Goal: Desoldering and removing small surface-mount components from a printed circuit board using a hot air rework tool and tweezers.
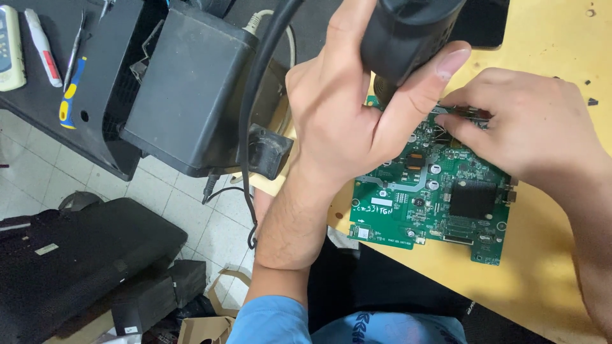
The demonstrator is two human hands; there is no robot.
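A green circuit board [440,210] lies flat on a yellow wooden table [548,280], with a black square heat sink [472,198] near its middle. My left hand [350,108] grips a thick black tool handle [408,38], its dark nozzle pointing down at the board's far edge; a black hose [255,83] runs off from it. My right hand [516,127] pinches thin metal tweezers [462,113] whose tips rest at the board's top edge, close beside the nozzle.
A black box unit [185,89] sits at the table's left edge. On a dark surface at the far left lie a blue-yellow handled tool [70,89], a white tube [42,44] and a pale remote [11,48]. Below are a tiled floor [191,210], black casings [76,255] and cardboard [204,328].
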